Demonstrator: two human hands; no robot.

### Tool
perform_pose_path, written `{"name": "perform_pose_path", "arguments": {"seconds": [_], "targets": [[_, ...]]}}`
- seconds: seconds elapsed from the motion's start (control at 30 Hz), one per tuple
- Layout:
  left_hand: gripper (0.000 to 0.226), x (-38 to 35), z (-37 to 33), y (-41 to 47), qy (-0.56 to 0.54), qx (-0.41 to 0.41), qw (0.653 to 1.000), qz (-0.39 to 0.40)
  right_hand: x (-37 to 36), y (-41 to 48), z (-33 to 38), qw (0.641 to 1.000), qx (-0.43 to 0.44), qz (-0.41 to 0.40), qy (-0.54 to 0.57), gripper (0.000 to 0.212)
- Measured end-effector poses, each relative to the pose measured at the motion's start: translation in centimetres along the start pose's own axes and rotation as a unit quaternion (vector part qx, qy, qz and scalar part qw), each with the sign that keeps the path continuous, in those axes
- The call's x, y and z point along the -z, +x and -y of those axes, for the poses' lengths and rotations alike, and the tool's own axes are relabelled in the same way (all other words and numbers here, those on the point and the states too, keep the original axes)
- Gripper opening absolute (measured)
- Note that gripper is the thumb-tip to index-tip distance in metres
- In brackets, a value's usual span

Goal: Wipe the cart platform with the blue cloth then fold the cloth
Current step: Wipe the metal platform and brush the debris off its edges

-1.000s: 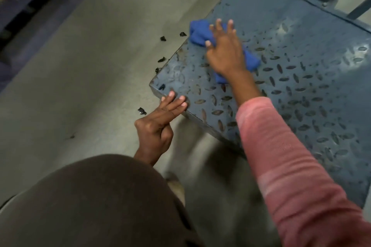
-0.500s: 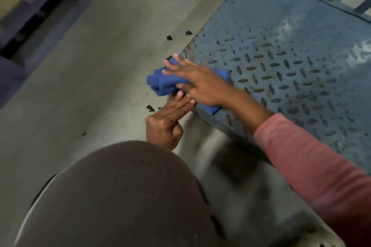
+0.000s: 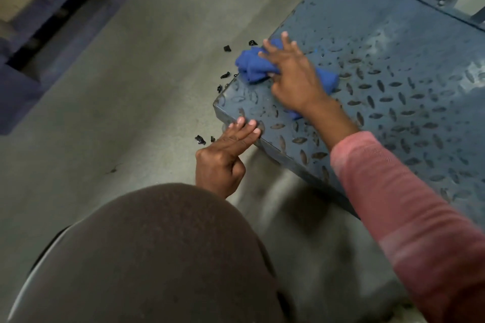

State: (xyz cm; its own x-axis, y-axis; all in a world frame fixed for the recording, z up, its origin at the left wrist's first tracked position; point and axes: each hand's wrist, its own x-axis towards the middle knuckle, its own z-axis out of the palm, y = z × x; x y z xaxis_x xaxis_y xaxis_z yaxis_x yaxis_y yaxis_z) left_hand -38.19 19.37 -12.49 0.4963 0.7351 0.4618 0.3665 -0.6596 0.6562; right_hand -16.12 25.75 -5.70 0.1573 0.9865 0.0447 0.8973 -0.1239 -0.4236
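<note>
Slid farther along cart platform: blue cloth under right hand, grip flat, spread.

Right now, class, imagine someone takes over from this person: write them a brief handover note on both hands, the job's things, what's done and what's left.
Right hand: spread fingers press the bunched blue cloth onto the cart platform, near its edge.
Left hand: two straight fingers rest on the platform's near corner.
Done: wiping under way.
Left: finish wiping, fold the cloth.
</note>
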Motion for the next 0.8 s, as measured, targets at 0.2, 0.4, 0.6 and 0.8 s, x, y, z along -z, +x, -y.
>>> {"name": "perform_pose_path", "arguments": {"seconds": [0.2, 0.4, 0.6, 0.8], "targets": [[0.061, 0.3, -0.1, 0.1, 0.008, 0.002, 1.0, 0.007, 0.6, -0.5, -2.9, 0.995, 0.057, 0.061, -0.046, 0.09], [0.062, -0.4, -0.7, -0.2, 0.017, 0.015, 1.0, -0.011, -0.4, -4.1, 2.1, 0.985, 0.157, 0.059, -0.04, 0.078], [0.059, -0.2, -1.0, -0.2, 0.02, 0.012, 1.0, -0.008, -0.1, 0.7, 0.4, 0.998, 0.023, 0.019, -0.055, 0.069], [0.065, -0.3, -0.6, -0.3, 0.021, 0.025, 0.999, -0.019, 0.0, -7.9, 0.7, 0.993, 0.087, 0.077, 0.005, 0.064]]}}
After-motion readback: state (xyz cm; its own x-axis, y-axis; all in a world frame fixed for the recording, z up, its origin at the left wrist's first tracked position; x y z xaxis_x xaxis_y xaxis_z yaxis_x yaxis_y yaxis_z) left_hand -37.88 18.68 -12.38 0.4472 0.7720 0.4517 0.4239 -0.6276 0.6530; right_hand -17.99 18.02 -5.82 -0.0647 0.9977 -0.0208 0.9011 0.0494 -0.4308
